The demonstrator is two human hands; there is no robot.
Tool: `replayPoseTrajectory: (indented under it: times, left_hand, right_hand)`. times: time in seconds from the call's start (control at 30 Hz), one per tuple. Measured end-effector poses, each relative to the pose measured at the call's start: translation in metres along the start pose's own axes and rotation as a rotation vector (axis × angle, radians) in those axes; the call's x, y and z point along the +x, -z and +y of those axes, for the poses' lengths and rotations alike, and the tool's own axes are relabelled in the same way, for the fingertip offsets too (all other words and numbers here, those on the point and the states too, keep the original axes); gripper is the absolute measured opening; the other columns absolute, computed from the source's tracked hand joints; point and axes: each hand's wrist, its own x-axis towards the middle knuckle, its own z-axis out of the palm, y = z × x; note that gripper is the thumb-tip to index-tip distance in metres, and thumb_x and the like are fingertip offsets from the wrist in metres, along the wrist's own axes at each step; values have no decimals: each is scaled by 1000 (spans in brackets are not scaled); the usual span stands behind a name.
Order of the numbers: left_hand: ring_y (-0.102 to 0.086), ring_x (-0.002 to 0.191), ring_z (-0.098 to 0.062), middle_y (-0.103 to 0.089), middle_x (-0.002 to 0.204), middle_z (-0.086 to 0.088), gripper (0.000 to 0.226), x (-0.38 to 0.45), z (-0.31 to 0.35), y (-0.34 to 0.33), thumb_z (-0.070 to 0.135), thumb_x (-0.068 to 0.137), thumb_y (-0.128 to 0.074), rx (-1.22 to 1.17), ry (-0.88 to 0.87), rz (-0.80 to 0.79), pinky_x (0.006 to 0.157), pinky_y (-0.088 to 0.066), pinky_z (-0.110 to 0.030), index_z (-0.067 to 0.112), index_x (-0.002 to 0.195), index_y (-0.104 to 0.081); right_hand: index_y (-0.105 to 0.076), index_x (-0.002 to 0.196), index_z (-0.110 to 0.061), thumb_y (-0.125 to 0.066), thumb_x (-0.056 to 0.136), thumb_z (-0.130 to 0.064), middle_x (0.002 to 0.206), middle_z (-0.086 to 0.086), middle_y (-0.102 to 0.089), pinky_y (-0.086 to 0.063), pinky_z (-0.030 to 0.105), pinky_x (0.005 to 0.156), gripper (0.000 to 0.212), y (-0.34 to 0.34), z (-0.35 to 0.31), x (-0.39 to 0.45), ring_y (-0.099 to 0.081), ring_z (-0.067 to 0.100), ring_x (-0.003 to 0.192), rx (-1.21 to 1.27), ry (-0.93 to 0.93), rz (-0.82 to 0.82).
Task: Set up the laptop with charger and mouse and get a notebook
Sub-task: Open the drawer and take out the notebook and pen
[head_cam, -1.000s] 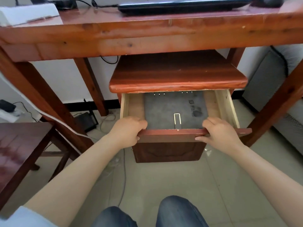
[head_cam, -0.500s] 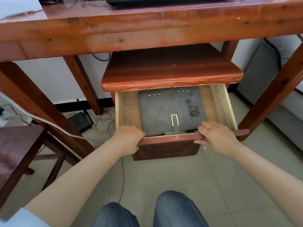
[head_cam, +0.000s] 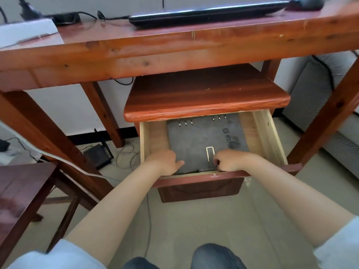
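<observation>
A grey ring-bound notebook (head_cam: pixel 202 136) with a metal clasp lies flat in the open wooden drawer (head_cam: pixel 275 136) under the desk. My left hand (head_cam: pixel 165 162) is at the notebook's near-left corner, thumb on the cover and fingers hidden at the edge. My right hand (head_cam: pixel 231 161) is curled over the notebook's near edge beside the clasp. A dark pen (head_cam: pixel 200 170) lies along that edge. On the desk (head_cam: pixel 174 45) above sit the black laptop (head_cam: pixel 207 12), a dark mouse (head_cam: pixel 307 2) at its right and the charger brick (head_cam: pixel 66 17) with its cable at the left.
A small wooden cabinet top (head_cam: pixel 206 96) overhangs the back of the drawer. A dark wooden chair (head_cam: pixel 21 189) stands at the left. A black router (head_cam: pixel 99 154) and loose cables lie on the floor. White paper (head_cam: pixel 29 32) rests on the desk's left. My knees show at the bottom.
The drawer has slid further out. Both hands have left the drawer's front edge and moved inside onto the notebook. The view has tilted up slightly.
</observation>
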Motion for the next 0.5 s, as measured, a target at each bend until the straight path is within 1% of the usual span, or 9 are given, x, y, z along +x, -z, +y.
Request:
replayPoseTrajectory:
  times: [0.07,0.1,0.17,0.2,0.27,0.3,0.33,0.43,0.5]
  left_hand:
    - [-53,117,-32,-56,130,-18,48,8,5,-3,38,100,-33,-18,15,4,93,-45,-35,0,124,-51]
    - [-53,117,-32,-55,130,-18,47,11,9,-5,37,99,-36,-26,21,3,93,-45,-34,-1,123,-51]
    - [-53,117,-33,-55,129,-19,47,16,15,-8,35,98,-40,-50,26,5,92,-45,-35,-3,122,-51]
    - [-53,117,-33,-55,130,-20,46,17,17,-8,35,98,-41,-62,26,2,92,-45,-35,-4,121,-51]
    - [-52,118,-33,-54,130,-20,45,19,17,-7,32,98,-42,-105,40,-9,93,-44,-34,-5,122,-51]
    - [-52,118,-33,-54,131,-21,44,20,16,-6,31,98,-42,-127,48,-11,94,-44,-33,-5,122,-50]
    - [-51,119,-33,-53,131,-21,42,20,14,-5,29,99,-42,-143,53,-13,94,-43,-33,-5,123,-49]
    - [-50,120,-31,-51,133,-19,39,18,8,-4,24,100,-40,-170,58,-30,96,-42,-31,-4,125,-47]
    - [-49,120,-30,-51,133,-18,38,16,6,-5,24,100,-40,-180,59,-53,96,-41,-31,-3,127,-46]
  right_hand:
    - [-60,100,7,-51,87,-12,108,22,-64,-48,33,73,24,-3,1,4,-59,33,99,-16,15,-4]
    - [-60,89,5,-53,89,-20,97,19,-64,-42,28,63,25,-4,2,4,-57,30,90,-8,36,-2]
    - [-51,70,-9,-53,90,-31,76,7,-53,-27,15,48,30,-4,5,4,-47,21,80,21,63,9]
    - [-49,68,-13,-55,89,-32,75,2,-48,-24,14,47,29,-2,8,3,-45,19,80,70,65,25]
    - [-58,87,-10,-60,86,-28,83,0,-49,-27,16,51,18,1,12,-1,-45,17,83,143,58,37]
    - [-59,98,-5,-61,85,-27,88,3,-52,-30,19,53,25,2,13,-1,-46,17,83,147,54,8]
    - [-60,102,-1,-62,85,-27,91,9,-57,-32,22,54,31,2,13,0,-47,18,83,131,53,-15]
    - [-64,96,1,-60,86,-24,89,14,-59,-34,24,56,28,1,13,2,-49,22,82,36,82,-32]
    - [-64,95,-2,-56,89,-24,86,8,-52,-42,30,70,24,3,20,-1,-51,26,90,-43,132,45]
